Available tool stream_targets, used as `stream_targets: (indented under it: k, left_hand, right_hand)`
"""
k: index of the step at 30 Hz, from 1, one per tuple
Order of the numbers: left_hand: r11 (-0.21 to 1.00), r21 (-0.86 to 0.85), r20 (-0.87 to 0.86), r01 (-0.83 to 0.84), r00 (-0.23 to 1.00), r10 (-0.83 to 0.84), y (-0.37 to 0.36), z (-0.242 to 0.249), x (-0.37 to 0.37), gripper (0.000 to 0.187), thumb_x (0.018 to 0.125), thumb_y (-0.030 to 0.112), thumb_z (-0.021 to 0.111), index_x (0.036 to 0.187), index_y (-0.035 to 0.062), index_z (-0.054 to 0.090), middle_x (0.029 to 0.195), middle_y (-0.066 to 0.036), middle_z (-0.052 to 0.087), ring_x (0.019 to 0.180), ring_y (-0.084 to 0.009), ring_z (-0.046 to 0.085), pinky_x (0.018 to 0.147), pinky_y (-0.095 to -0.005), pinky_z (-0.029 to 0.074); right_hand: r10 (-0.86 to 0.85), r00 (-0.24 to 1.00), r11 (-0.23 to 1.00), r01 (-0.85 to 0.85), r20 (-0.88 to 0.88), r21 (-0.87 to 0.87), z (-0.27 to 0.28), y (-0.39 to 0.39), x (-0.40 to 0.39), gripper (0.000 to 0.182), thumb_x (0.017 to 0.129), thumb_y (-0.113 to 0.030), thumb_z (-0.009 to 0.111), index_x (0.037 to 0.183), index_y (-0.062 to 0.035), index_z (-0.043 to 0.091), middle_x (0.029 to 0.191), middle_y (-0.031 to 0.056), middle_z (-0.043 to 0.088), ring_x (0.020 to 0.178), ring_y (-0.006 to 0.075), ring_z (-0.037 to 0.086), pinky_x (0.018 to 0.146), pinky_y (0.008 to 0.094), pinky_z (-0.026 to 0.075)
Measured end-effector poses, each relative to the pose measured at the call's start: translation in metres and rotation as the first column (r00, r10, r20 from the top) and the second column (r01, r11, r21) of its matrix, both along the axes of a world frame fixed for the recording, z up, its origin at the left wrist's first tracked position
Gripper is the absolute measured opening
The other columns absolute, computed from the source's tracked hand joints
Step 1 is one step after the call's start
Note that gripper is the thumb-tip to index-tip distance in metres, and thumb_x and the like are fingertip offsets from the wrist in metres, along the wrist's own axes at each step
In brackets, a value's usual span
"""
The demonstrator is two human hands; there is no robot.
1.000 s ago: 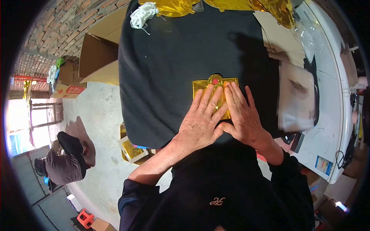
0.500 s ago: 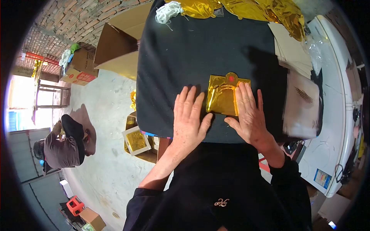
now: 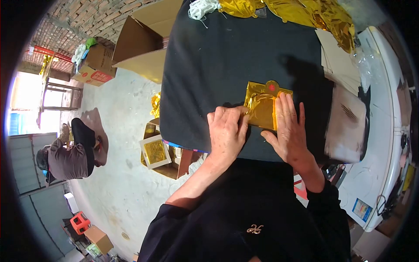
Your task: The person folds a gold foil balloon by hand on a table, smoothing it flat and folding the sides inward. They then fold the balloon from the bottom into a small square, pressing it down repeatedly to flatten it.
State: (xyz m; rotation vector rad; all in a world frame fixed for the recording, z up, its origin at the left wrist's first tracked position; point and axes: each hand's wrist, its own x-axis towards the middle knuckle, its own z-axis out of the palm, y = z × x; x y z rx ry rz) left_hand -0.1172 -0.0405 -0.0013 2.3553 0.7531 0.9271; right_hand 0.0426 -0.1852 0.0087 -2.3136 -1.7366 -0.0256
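Observation:
A shiny gold foil square [image 3: 261, 112] lies on the black cloth [image 3: 209, 65] in front of me. At its far edge sticks up a round tab [image 3: 272, 87] with a red mark. My left hand [image 3: 227, 131] has its fingers curled, with thumb and fingertips pinched at the foil's left edge. Flat along the right side rests my right hand [image 3: 286, 129], fingers stretched out and thumb apart, covering part of the foil. An orange-gold strip shows beside its fingers.
Gold foil sheets [image 3: 301, 13] and a white string bundle [image 3: 203, 8] lie at the far edge. Cards [image 3: 336, 56] and a plastic-wrapped stack [image 3: 347, 118] sit at right. Cardboard boxes [image 3: 139, 41] stand at left, where a person [image 3: 72, 155] bends over.
My left hand has gone from lying flat on the cloth to curled fingers pinching the foil's left edge. The right hand stays flat on the foil. The view has shifted slightly.

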Motion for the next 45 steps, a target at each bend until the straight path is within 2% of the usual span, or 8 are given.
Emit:
stream_targets:
  k: [3, 13, 23, 26, 29, 32, 35, 45]
  left_hand:
    - [0.995, -0.093, -0.007, -0.025, 1.0, 0.024, 0.0, 0.006, -0.001, 0.022, 0.091, 0.009, 0.079, 0.112, 0.0093, 0.074, 0.094, -0.003, 0.071, 0.091, -0.0247, 0.06, 0.083, -0.0399, 0.04]
    - [0.999, -0.008, -0.091, -0.043, 0.995, 0.042, -0.002, 0.013, 0.007, 0.031, 0.09, 0.022, 0.081, 0.117, 0.0066, 0.074, 0.09, -0.006, 0.065, 0.088, -0.0258, 0.056, 0.082, -0.0409, 0.038]
    - [0.997, -0.075, -0.015, -0.03, 0.999, 0.029, 0.005, 0.01, 0.019, 0.015, 0.092, 0.02, 0.08, 0.096, 0.005, 0.079, 0.083, -0.006, 0.064, 0.084, -0.0247, 0.055, 0.08, -0.0408, 0.036]
    - [0.997, -0.068, -0.014, -0.039, 0.999, 0.039, 0.006, 0.009, 0.019, 0.013, 0.092, 0.018, 0.08, 0.091, 0.0054, 0.078, 0.082, -0.005, 0.063, 0.084, -0.0252, 0.055, 0.081, -0.0411, 0.036]
    - [0.996, -0.08, -0.099, -0.039, 0.995, 0.031, 0.01, 0.014, 0.019, 0.011, 0.091, 0.016, 0.079, 0.094, 0.0062, 0.076, 0.084, -0.006, 0.062, 0.085, -0.0257, 0.055, 0.081, -0.0418, 0.036]
    - [0.996, -0.044, -0.075, -0.083, 0.994, 0.08, 0.013, 0.015, 0.021, 0.018, 0.089, 0.016, 0.08, 0.103, 0.0072, 0.073, 0.088, -0.006, 0.062, 0.087, -0.0261, 0.054, 0.082, -0.0424, 0.036]
    - [0.994, -0.086, -0.098, -0.071, 0.993, 0.063, 0.016, 0.018, 0.012, 0.026, 0.087, 0.016, 0.081, 0.111, 0.0085, 0.071, 0.091, -0.005, 0.062, 0.088, -0.0267, 0.054, 0.082, -0.042, 0.037]
    - [0.999, -0.034, 0.021, -0.016, 1.0, 0.016, 0.006, 0.029, -0.012, 0.023, 0.088, 0.008, 0.08, 0.111, 0.0066, 0.074, 0.103, -0.006, 0.073, 0.094, -0.0262, 0.061, 0.085, -0.0384, 0.043]
  right_hand:
    - [-0.004, 1.0, 1.0, 0.004, -0.016, -0.024, 0.004, 0.001, 0.0, 0.108, 0.085, -0.047, 0.083, 0.162, 0.0104, 0.032, 0.17, 0.0273, 0.03, 0.163, 0.0387, 0.024, 0.13, 0.0645, 0.013]
    - [-0.004, 0.997, 0.998, -0.001, -0.071, -0.061, 0.007, 0.002, 0.0, 0.111, 0.086, -0.041, 0.083, 0.164, 0.0101, 0.023, 0.172, 0.0292, 0.026, 0.163, 0.0418, 0.021, 0.129, 0.0663, 0.012]
    - [0.01, 0.998, 0.998, -0.014, -0.059, -0.056, 0.008, 0.002, -0.001, 0.117, 0.082, -0.036, 0.087, 0.166, 0.008, 0.019, 0.173, 0.0288, 0.024, 0.163, 0.0423, 0.022, 0.13, 0.0663, 0.01]
    - [0.024, 0.997, 0.997, -0.03, -0.079, -0.078, 0.007, 0.001, 0.001, 0.107, 0.09, -0.037, 0.076, 0.167, 0.008, 0.016, 0.175, 0.0289, 0.018, 0.163, 0.0446, 0.018, 0.13, 0.0654, 0.008]
    - [0.025, 0.997, 0.999, -0.028, -0.071, -0.037, 0.006, 0.002, 0.0, 0.12, 0.078, -0.034, 0.09, 0.165, 0.0066, 0.019, 0.173, 0.0299, 0.023, 0.163, 0.0426, 0.021, 0.13, 0.0663, 0.01]
    - [0.021, 0.997, 0.999, -0.024, -0.071, -0.045, 0.007, 0.001, 0.0, 0.12, 0.078, -0.034, 0.091, 0.166, 0.0057, 0.019, 0.173, 0.0299, 0.023, 0.163, 0.043, 0.021, 0.13, 0.0667, 0.01]
    - [0.04, 0.995, 0.999, -0.043, -0.088, -0.027, 0.004, -0.001, 0.001, 0.111, 0.084, -0.029, 0.082, 0.168, 0.0058, 0.017, 0.175, 0.0285, 0.02, 0.164, 0.0443, 0.019, 0.13, 0.0653, 0.008]
    - [0.023, 0.999, 0.999, -0.024, -0.03, -0.037, 0.002, -0.001, 0.001, 0.124, 0.075, -0.038, 0.093, 0.166, 0.0058, 0.02, 0.173, 0.0285, 0.024, 0.163, 0.0412, 0.024, 0.13, 0.0653, 0.011]
